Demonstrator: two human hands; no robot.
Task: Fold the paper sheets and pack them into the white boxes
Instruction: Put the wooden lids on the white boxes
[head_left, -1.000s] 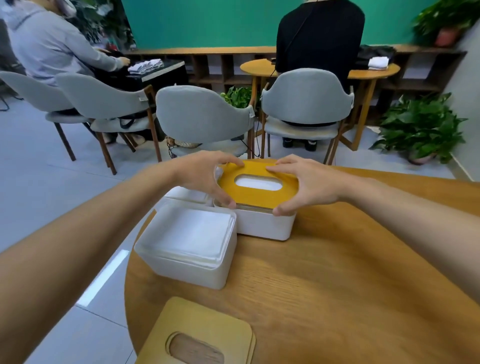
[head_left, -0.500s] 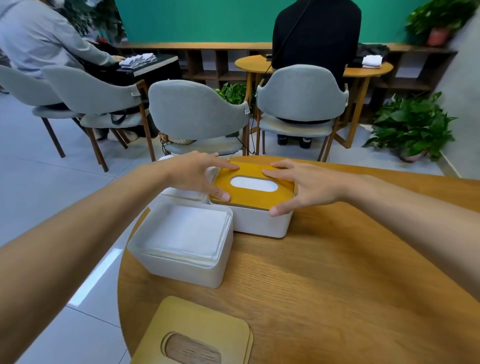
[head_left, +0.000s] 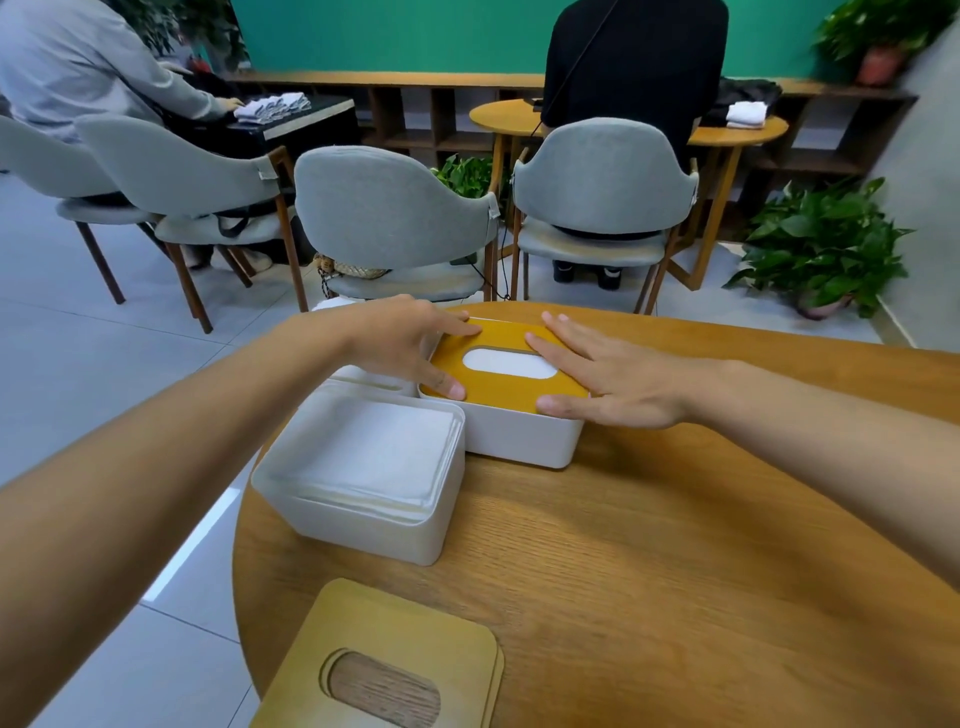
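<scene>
A white box (head_left: 519, 439) stands at the far side of the round wooden table (head_left: 649, 561), covered by a yellow wooden lid (head_left: 511, 387) with an oval slot showing white paper. My left hand (head_left: 410, 343) presses the lid's left edge with straight fingers. My right hand (head_left: 602, 374) lies flat on the lid's right side. Nearer to me, a second white box (head_left: 363, 514) stands uncovered, filled with folded white paper sheets (head_left: 374, 452). A third white box (head_left: 374, 376) is mostly hidden behind my left hand.
A spare wooden lid (head_left: 384, 665) with an oval slot lies at the table's near edge. Grey chairs (head_left: 395, 218) stand just beyond the table, with two seated people farther back. A potted plant (head_left: 826, 249) sits on the floor at right.
Both hands went from holding the yellow lid by its edges above the box to lying flat on it. The lid has dropped level onto the box.
</scene>
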